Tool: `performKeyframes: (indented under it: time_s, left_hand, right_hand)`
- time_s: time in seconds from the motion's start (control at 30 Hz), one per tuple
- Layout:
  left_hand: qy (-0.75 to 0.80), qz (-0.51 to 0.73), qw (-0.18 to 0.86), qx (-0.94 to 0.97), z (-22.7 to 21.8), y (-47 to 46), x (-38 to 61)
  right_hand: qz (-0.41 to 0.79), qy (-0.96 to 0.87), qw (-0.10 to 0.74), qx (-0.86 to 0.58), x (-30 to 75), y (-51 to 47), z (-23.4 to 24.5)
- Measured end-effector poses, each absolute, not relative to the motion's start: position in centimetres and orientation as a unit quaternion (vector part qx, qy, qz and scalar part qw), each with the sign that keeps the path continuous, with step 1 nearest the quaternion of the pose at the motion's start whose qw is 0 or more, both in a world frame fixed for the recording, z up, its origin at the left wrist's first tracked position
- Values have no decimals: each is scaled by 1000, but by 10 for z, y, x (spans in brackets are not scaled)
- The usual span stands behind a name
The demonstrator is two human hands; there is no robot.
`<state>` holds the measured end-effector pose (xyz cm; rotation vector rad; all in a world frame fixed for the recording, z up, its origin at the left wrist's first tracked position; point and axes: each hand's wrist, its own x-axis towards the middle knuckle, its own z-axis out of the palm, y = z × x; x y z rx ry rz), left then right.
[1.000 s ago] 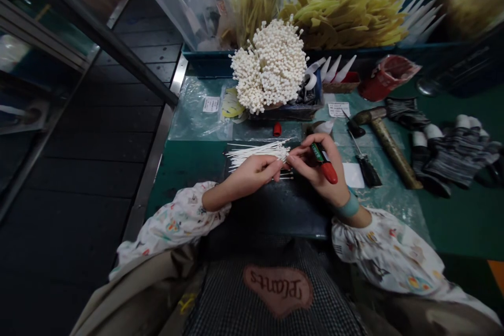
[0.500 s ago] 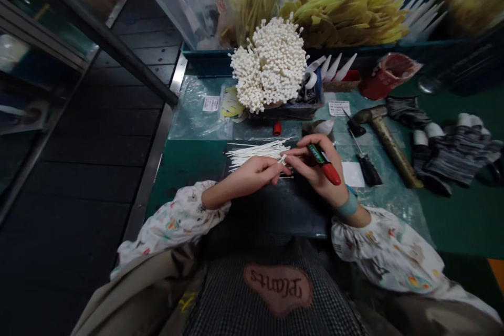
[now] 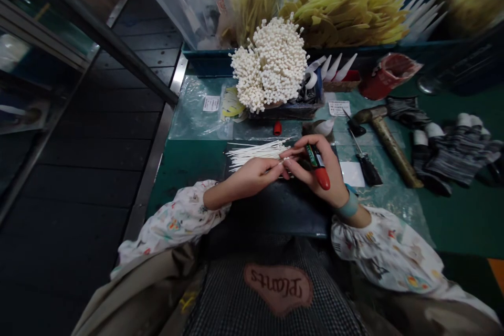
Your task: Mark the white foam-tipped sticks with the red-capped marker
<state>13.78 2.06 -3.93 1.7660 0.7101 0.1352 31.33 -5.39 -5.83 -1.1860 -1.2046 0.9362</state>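
Note:
My left hand is closed in a pinch over the dark mat, its fingertips on thin stems with small white tips. Much of these stems is covered by my fingers. My right hand holds a marker pen with a red end, lying across the palm between thumb and fingers. The right thumb and fingertips also meet the white tips, right beside the left fingertips. Behind the left hand lies a pile of thin white sticks. A small red cap rests beyond that pile.
A thick bundle of white-tipped stems stands at the back, before a bin with yellow strips. To the right lie a screwdriver, a hammer and striped gloves. A red container stands behind them.
Both hands have drawn closer, with fingertips now meeting at the white tips. The marker has tilted, its red end shifting slightly left and down.

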Motion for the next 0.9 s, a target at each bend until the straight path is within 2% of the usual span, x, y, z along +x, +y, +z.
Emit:
performKeyframes:
  time_s: [0.27, 0.5, 0.77, 0.9]
  left_hand:
    - [314, 23, 543, 779, -46, 18, 138]
    - [310, 27, 604, 734, -41, 20, 138]
    - [293, 45, 657, 693, -39, 20, 136]
    - [309, 71, 644, 697, -36, 22, 135]
  right_hand:
    - [404, -521, 555, -508, 310, -55, -60]
    - [432, -493, 574, -490, 308, -55, -57]
    - [351, -497, 611, -506, 308, -54, -58]
    - [237, -458, 662, -544, 313, -58, -54]
